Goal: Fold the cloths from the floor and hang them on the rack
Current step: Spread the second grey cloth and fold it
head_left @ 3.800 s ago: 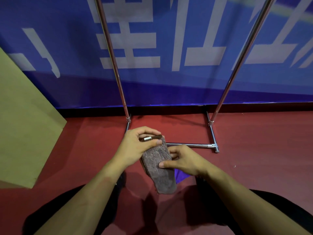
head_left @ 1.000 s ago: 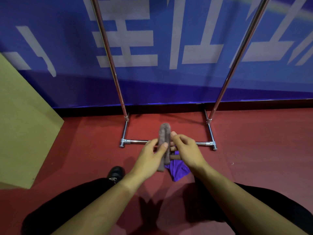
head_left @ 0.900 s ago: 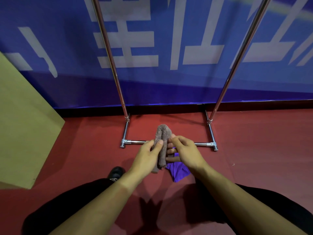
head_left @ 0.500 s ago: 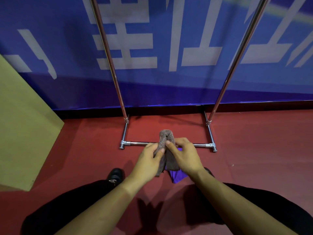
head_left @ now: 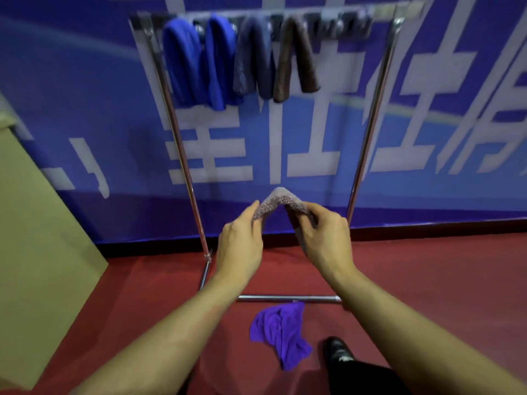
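Note:
A folded grey-brown cloth point(head_left: 281, 200) is bent into an upside-down V between my two hands, held up in front of the rack's lower half. My left hand point(head_left: 239, 243) grips its left end and my right hand point(head_left: 325, 238) grips its right end. The chrome rack point(head_left: 182, 155) stands against the blue wall; its top bar point(head_left: 328, 19) carries several folded cloths: two blue point(head_left: 196, 61), one dark grey-blue point(head_left: 253, 58) and one brown point(head_left: 295, 58). A crumpled purple cloth point(head_left: 282, 334) lies on the red floor just in front of the rack's base bar.
A tan board point(head_left: 42, 238) leans at the left. The blue banner wall point(head_left: 427, 138) with white characters is right behind the rack. My black shoe point(head_left: 338, 350) is next to the purple cloth. The right part of the top bar shows no cloths.
The view has tilted up, so the rack's top bar and hung cloths show. Both hands have risen from floor level with the grey-brown cloth and spread it into an arch.

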The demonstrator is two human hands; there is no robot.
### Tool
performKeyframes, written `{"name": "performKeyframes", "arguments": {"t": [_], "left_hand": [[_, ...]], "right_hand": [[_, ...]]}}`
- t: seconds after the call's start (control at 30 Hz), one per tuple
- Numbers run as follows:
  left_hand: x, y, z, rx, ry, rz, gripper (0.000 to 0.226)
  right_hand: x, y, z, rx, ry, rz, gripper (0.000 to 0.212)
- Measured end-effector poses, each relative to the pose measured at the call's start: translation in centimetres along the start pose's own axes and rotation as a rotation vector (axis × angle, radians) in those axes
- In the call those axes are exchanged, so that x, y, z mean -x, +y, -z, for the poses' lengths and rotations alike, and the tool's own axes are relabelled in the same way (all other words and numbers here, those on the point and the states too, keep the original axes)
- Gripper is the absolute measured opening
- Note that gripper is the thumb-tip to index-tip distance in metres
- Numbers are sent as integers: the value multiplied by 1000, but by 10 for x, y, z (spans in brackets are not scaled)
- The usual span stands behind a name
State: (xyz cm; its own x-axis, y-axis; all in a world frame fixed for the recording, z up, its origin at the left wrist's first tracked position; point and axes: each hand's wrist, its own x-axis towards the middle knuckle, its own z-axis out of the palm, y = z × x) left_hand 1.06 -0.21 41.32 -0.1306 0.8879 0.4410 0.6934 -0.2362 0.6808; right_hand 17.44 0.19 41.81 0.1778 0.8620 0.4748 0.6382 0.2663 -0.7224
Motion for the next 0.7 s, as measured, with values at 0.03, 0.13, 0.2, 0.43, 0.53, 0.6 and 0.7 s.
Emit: {"name": "performKeyframes", "arguments": {"t": [0.03,0.13,0.2,0.43,0.53,0.6,0.7], "left_hand": [[-10,17,6,-12,28,-17,40],[-36,68,21,-3,89,-58,40],[-53,97,25,20,109,-90,37],[-130,175,23,77,152,-146,29],[-170,199,14,106,175,-153,26],[-198,211,6,115,217,-155,27],[-238,225,-6,110,296,-162,32]], "right_hand": [[-12,-9,14,13,26,31,20],[-47,-35,51,72,91,126,18],[-70,-49,71,91,111,176,22],[-153,-75,124,134,203,230,31],[-192,-81,135,158,244,232,31],[-219,-82,136,170,281,238,31],[-257,-79,132,185,315,262,30]]}}
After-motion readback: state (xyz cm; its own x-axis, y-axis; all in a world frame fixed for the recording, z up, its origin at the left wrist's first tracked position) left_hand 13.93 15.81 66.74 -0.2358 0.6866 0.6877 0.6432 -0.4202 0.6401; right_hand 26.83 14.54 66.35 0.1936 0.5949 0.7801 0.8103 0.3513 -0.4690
